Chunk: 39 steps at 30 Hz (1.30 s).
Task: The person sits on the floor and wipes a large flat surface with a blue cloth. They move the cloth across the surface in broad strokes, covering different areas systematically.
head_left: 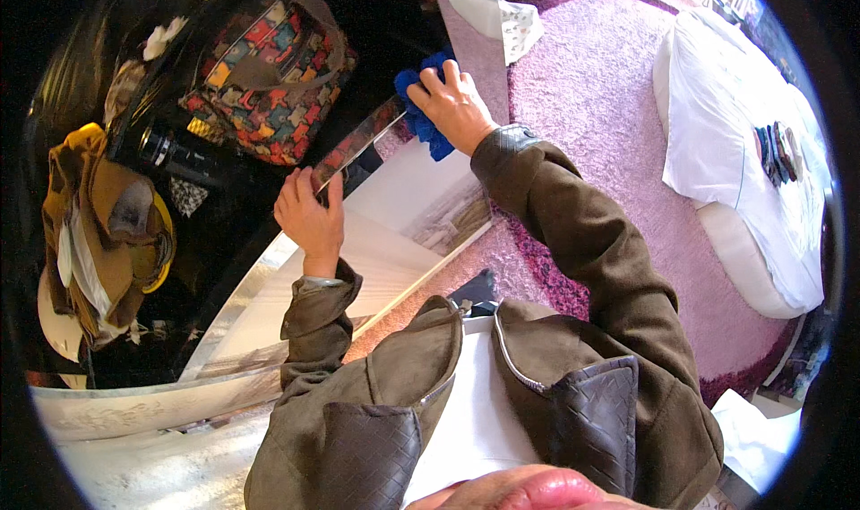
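Observation:
My left hand is at the edge of a glossy, mirror-like panel, thumb on one side of the edge and fingers on the other. Farther along the same edge, my right hand is bunched around a fluffy blue cloth, pressed against the panel. Part of the cloth is hidden under my fingers. Just beyond my left hand sits a patchwork-patterned bag with a brown strap, in a dark space.
A brown and yellow cap-like item and a dark cylinder are at the left. Pink carpet covers the floor on the right. A white-covered bed bears a small row of folded cloth items.

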Available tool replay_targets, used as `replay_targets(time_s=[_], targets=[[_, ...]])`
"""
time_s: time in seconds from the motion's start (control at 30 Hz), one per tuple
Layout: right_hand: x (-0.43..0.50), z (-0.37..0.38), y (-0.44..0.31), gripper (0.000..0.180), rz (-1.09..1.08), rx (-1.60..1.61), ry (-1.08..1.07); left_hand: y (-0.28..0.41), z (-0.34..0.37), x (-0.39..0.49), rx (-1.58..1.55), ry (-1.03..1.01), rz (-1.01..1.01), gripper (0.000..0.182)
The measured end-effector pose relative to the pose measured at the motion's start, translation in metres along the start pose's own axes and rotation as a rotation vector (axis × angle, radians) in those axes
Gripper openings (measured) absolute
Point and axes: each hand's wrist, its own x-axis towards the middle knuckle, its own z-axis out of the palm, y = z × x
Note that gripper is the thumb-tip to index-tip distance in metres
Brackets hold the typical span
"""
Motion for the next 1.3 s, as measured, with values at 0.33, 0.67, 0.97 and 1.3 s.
replay_targets(time_s=[0.33,0.67,0.97,1.3], targets=[[-0.041,-0.019,0.043,0.032,0.011,0.480,0.106,0.142,0.053,0.088,-0.792,-0.136,0.111,0.072],[-0.034,-0.005,0.124,0.051,0.735,0.949,0.292,0.235,0.118,0.133,-1.242,0.196,-0.026,0.101],[-0.011,0.072,0.140,0.054,0.503,1.621,0.161,0.252,0.132,0.133,-1.479,0.292,-0.094,0.108],[0.015,0.111,0.148,0.055,0.419,1.672,0.091,0.240,0.128,0.101,-0.643,0.319,-0.270,0.126]])
